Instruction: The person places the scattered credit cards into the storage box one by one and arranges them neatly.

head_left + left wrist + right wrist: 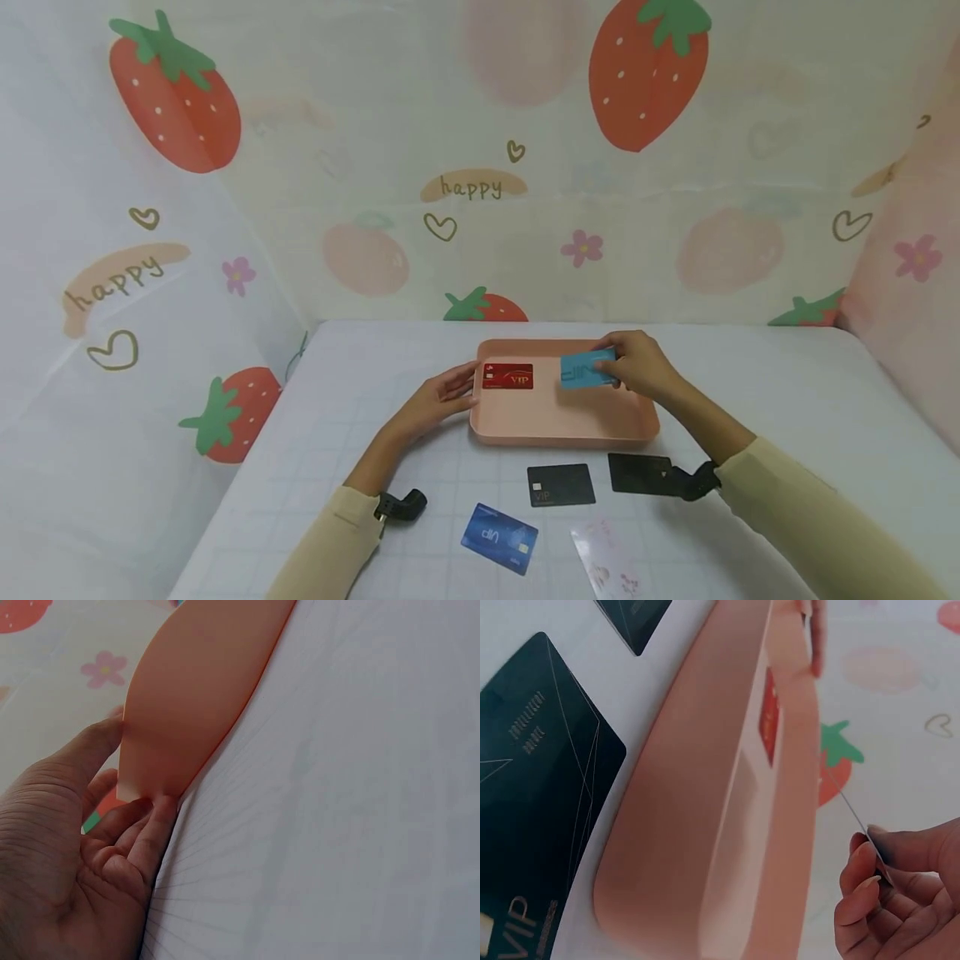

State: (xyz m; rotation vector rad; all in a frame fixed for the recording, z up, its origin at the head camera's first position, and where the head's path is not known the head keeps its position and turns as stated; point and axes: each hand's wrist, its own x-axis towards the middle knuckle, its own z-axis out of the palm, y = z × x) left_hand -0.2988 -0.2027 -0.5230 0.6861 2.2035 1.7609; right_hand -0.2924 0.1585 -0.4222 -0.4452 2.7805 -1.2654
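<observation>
Over the right part of a pink tray (570,439), my right hand (637,362) pinches a light blue card (579,371) between thumb and fingers. In the right wrist view that card (847,802) appears edge-on, above the tray wall (667,787). My left hand (435,404) rests its fingertips against the tray's left outer wall; the left wrist view shows the fingers (150,840) touching the tray's end (172,742). A red VIP card (507,377) lies inside the tray at the left.
In front of the tray lie a black VIP card (561,486), another black card (637,473) partly behind the right wrist camera, a blue VIP card (499,537) and a pale, pink-patterned card (606,558). A strawberry-print curtain (480,250) hangs behind the white table (375,350).
</observation>
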